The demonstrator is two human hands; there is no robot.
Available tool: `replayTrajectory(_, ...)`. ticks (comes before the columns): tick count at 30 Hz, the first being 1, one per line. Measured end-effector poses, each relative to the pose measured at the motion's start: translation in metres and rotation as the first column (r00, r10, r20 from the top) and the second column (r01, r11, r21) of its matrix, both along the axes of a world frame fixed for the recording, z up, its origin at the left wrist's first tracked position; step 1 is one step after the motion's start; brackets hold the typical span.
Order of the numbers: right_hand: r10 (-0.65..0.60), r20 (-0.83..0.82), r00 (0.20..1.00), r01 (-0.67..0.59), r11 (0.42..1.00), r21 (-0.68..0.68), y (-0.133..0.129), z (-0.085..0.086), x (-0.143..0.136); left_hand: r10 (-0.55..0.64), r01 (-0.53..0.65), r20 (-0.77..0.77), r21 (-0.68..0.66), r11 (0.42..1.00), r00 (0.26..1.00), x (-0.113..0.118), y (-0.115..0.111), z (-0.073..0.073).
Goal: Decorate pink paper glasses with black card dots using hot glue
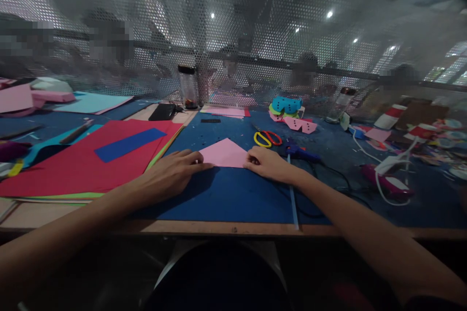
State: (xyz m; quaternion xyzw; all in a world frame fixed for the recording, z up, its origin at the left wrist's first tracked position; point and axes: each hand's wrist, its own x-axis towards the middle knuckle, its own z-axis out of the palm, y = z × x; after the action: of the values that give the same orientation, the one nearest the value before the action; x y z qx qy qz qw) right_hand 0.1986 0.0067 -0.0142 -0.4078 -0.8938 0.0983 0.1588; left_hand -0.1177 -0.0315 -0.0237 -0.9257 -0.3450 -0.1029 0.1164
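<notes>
A pink paper [226,153] with a peaked top and a straight lower edge lies on the blue mat [233,199]. My left hand [178,167] holds its left corner, thumb and fingers pressed together there. At the right corner, the curled fingers of my right hand [268,161] pinch the paper. Just beyond the right hand are scissors [267,139] with one yellow and one red handle. A blue glue gun [301,151] lies to the right, with a pale glue stick [293,199] pointing toward the table's front edge.
Red sheets [83,165] with a blue strip [130,145] are stacked at left. A phone [162,112] and a jar [188,88] stand behind. Dotted paper pieces [286,105], a purple glue gun [388,182] and cords are at right. People appear beyond the mesh.
</notes>
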Motion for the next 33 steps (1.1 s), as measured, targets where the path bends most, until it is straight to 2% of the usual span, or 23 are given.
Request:
replayTrajectory(6, -0.003, -0.006, 1.0, 0.003, 1.0, -0.004, -0.001, 0.001, 0.0, -0.023, 0.023, -0.021, -0.005, 1.0, 1.0, 0.002, 0.002, 0.002)
replayTrajectory(17, 0.007, -0.021, 1.0, -0.006, 1.0, 0.008, 0.001, -0.001, 0.0, -0.008, 0.009, -0.1, 0.014, 1.0, 0.995, 0.015, 0.0, 0.013)
replayTrajectory(25, -0.029, -0.014, 0.999, 0.029, 0.999, -0.036, -0.001, 0.002, -0.004, -0.036, 0.038, -0.138, 0.011, 0.999, 0.99, 0.023, 0.004, 0.016)
replayTrajectory(33, 0.01, -0.028, 1.0, -0.014, 0.988, -0.151, 0.001, 0.009, 0.005, -0.028, 0.032, -0.114, 0.029, 0.999, 0.993, 0.018, 0.003, 0.012)
